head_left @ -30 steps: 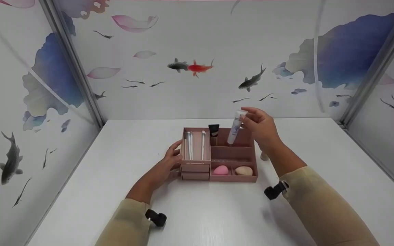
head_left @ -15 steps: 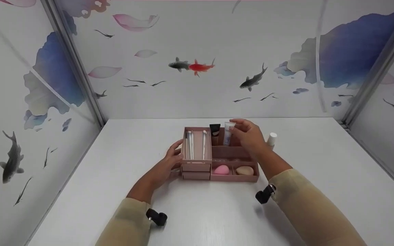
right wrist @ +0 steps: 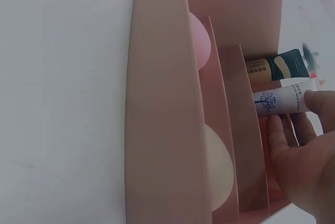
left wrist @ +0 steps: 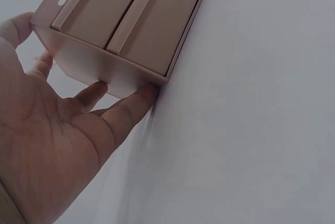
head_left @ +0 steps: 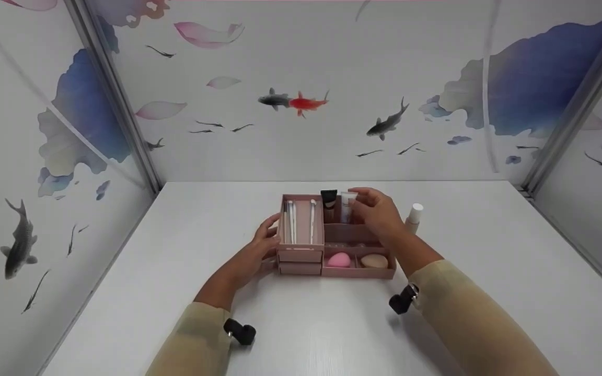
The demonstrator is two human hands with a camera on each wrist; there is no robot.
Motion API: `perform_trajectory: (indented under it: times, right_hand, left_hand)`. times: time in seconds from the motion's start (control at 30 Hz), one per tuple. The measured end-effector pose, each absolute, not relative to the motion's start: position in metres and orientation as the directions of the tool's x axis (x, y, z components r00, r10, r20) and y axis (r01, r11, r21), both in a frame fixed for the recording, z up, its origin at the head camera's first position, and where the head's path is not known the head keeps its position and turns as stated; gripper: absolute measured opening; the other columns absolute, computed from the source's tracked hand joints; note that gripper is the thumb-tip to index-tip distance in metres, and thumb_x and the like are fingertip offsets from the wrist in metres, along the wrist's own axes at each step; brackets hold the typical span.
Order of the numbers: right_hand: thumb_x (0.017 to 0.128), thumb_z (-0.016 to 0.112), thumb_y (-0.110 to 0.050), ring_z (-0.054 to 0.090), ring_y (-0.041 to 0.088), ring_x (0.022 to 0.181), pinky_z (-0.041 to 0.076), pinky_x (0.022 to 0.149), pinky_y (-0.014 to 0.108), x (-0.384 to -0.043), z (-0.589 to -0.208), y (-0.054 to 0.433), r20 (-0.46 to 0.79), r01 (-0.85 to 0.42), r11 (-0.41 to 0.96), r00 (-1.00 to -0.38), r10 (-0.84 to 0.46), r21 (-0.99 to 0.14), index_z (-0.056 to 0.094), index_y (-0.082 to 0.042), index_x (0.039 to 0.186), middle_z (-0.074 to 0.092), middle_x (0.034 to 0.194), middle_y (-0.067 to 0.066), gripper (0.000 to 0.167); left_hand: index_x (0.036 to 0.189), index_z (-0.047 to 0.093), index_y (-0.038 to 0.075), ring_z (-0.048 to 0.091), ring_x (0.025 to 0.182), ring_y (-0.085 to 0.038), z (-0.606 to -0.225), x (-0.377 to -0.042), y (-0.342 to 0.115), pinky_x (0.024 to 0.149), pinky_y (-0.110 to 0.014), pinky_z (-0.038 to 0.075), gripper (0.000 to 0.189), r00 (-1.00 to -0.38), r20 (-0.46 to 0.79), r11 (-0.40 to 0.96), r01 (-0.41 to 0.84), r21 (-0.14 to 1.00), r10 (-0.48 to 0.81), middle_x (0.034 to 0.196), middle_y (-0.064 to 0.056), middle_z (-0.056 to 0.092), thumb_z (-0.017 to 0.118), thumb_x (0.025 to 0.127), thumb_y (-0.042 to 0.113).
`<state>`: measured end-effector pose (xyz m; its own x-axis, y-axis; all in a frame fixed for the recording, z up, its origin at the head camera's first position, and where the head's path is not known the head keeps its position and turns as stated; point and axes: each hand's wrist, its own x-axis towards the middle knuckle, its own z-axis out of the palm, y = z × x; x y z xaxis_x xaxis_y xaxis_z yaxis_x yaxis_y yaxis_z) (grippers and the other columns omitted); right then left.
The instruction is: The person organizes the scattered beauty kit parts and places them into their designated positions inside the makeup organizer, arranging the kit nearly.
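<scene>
A pink makeup organizer [head_left: 357, 272] stands on the white table. My left hand [head_left: 251, 256] rests against its left side; in the left wrist view, spread fingertips touch that side wall [left wrist: 86, 63], below the two drawer fronts. With my right hand [head_left: 379, 211] I pinch a white squeeze tube [right wrist: 280, 100], printed with a blue tree, between thumb and fingers. The tube stands upright in the rear right compartment, its lower end hidden behind a divider. Beside it is a dark-capped tube [head_left: 328, 201] with a brownish body.
White sticks [head_left: 293, 222] lie in the organizer's top left tray. A pink sponge [head_left: 339, 260] and a beige sponge [head_left: 374, 260] fill the front compartments. A white-capped bottle [head_left: 415, 215] stands on the table to the right, partly behind my right wrist.
My right hand has moved left and down, bringing the white tube from a tilt above the rear compartment to upright inside it, beside the dark tube. My left hand has stayed put.
</scene>
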<state>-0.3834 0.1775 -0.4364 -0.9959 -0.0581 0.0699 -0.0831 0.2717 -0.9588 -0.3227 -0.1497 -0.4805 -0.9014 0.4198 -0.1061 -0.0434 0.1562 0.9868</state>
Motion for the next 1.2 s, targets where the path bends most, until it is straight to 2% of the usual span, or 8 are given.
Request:
perform_trajectory:
  times: [0.23, 0.5, 0.6, 0.77, 0.9, 1.0, 1.2]
  right_hand:
    - [0.105, 0.070, -0.031, 0.065, 0.025, 0.125, 0.053, 0.111, 0.046, -0.380, -0.433, 0.182, 0.092, -0.103, 0.276, -0.994, -0.053, -0.956, 0.064, -0.023, 0.146, 0.065, 0.133, 0.008, 0.041]
    - [0.107, 0.069, -0.026, 0.065, 0.026, 0.133, 0.051, 0.119, 0.048, -0.370, -0.425, 0.194, 0.104, -0.112, 0.217, -0.994, -0.045, -0.970, 0.062, -0.017, 0.145, 0.067, 0.143, 0.009, 0.040]
    - [0.107, 0.067, -0.024, 0.065, 0.028, 0.135, 0.052, 0.118, 0.046, -0.365, -0.421, 0.201, 0.129, -0.136, 0.202, -0.991, -0.047, -0.970, 0.060, -0.014, 0.147, 0.066, 0.145, 0.011, 0.041]
    - [0.107, 0.067, -0.026, 0.062, 0.031, 0.139, 0.054, 0.115, 0.040, -0.356, -0.416, 0.213, 0.135, -0.139, 0.197, -0.990, -0.035, -0.971, 0.059, -0.015, 0.147, 0.064, 0.147, 0.012, 0.042]
    - [0.107, 0.069, -0.028, 0.061, 0.029, 0.141, 0.049, 0.120, 0.045, -0.349, -0.412, 0.225, 0.125, -0.125, 0.187, -0.992, -0.012, -0.974, 0.059, -0.017, 0.146, 0.062, 0.149, 0.012, 0.042]
    - [0.106, 0.070, -0.031, 0.061, 0.027, 0.140, 0.051, 0.120, 0.039, -0.345, -0.410, 0.235, 0.130, -0.128, 0.208, -0.991, -0.005, -0.970, 0.058, -0.015, 0.147, 0.062, 0.150, 0.013, 0.046]
    - [0.105, 0.071, -0.031, 0.072, 0.014, 0.122, 0.058, 0.100, 0.017, -0.338, -0.408, 0.254, 0.150, -0.142, 0.242, -0.989, 0.014, -0.960, 0.057, -0.012, 0.148, 0.062, 0.148, 0.016, 0.048]
  left_hand:
    - [0.160, 0.019, 0.065, 0.036, 0.160, -0.041, -0.478, -0.322, -0.150, 0.128, -0.065, 0.033, 0.059, -0.905, -0.106, 0.157, -0.043, 0.987, 0.413, 0.179, 0.000, 0.013, 0.047, 0.109, 0.055]
    - [0.157, 0.020, 0.068, 0.037, 0.159, -0.041, -0.481, -0.325, -0.151, 0.128, -0.064, 0.034, 0.055, -0.902, -0.112, 0.149, -0.054, 0.987, 0.417, 0.179, 0.002, 0.013, 0.046, 0.110, 0.057]
    - [0.158, 0.021, 0.067, 0.036, 0.160, -0.041, -0.481, -0.325, -0.151, 0.129, -0.064, 0.033, 0.056, -0.903, -0.114, 0.147, -0.057, 0.987, 0.415, 0.179, 0.001, 0.013, 0.046, 0.110, 0.056]
    - [0.158, 0.021, 0.067, 0.034, 0.161, -0.042, -0.480, -0.323, -0.150, 0.129, -0.064, 0.032, 0.056, -0.904, -0.114, 0.151, -0.055, 0.987, 0.413, 0.179, 0.001, 0.013, 0.047, 0.109, 0.056]
    - [0.159, 0.019, 0.066, 0.031, 0.162, -0.042, -0.479, -0.323, -0.149, 0.129, -0.065, 0.031, 0.058, -0.900, -0.106, 0.157, -0.042, 0.987, 0.423, 0.179, 0.001, 0.012, 0.047, 0.109, 0.056]
    - [0.159, 0.018, 0.067, 0.031, 0.162, -0.041, -0.479, -0.322, -0.149, 0.129, -0.064, 0.031, 0.059, -0.900, -0.106, 0.158, -0.042, 0.987, 0.423, 0.179, 0.001, 0.012, 0.047, 0.109, 0.056]
    - [0.159, 0.017, 0.066, 0.030, 0.163, -0.043, -0.479, -0.321, -0.148, 0.129, -0.065, 0.030, 0.060, -0.902, -0.105, 0.170, -0.035, 0.985, 0.420, 0.179, 0.001, 0.013, 0.047, 0.109, 0.057]
